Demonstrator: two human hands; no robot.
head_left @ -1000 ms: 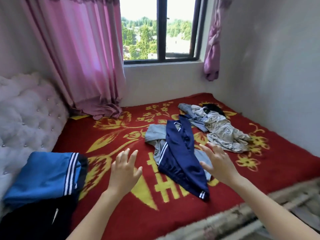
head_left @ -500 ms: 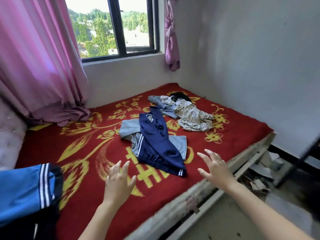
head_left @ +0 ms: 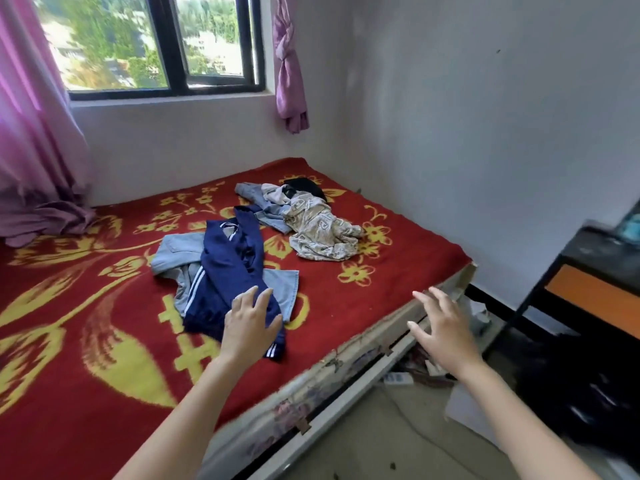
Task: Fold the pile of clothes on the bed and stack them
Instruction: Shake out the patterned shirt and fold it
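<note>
- Since half a second ago the view has swung right: the folded blue stack that lay left of the navy trousers (head_left: 232, 268) has dropped out of view. A black stand (head_left: 588, 271) with an orange front has come in far to their right.
- The left hand (head_left: 251, 323) has gone from bare blanket short of the trousers to over their near, striped end. The right hand (head_left: 446, 330) is now right of them, out past the mattress edge.
- The trousers lie crumpled on the bed (head_left: 86, 306), on top of a pale blue garment (head_left: 176, 251) that sticks out on both sides of them.
- Behind and right of the trousers is a heap: a blue-grey piece (head_left: 254, 197) at their far end, a beige printed piece (head_left: 322, 233), and a black item (head_left: 304, 187) farthest back.
- Far behind the trousers is a window (head_left: 166, 46). A pink curtain (head_left: 34, 133) to their left pools onto the bed, and a knotted curtain (head_left: 289, 74) hangs behind to the right.
- Right of the trousers and lower, a white power strip (head_left: 398, 377) lies among litter on the floor.
- The left hand is palm down with its fingers straight and spread, and it hides part of the trousers' hem. It grasps nothing, and whether it touches the cloth cannot be told.
- The right hand is palm down with its fingers loose and spread, released and in the air.
</note>
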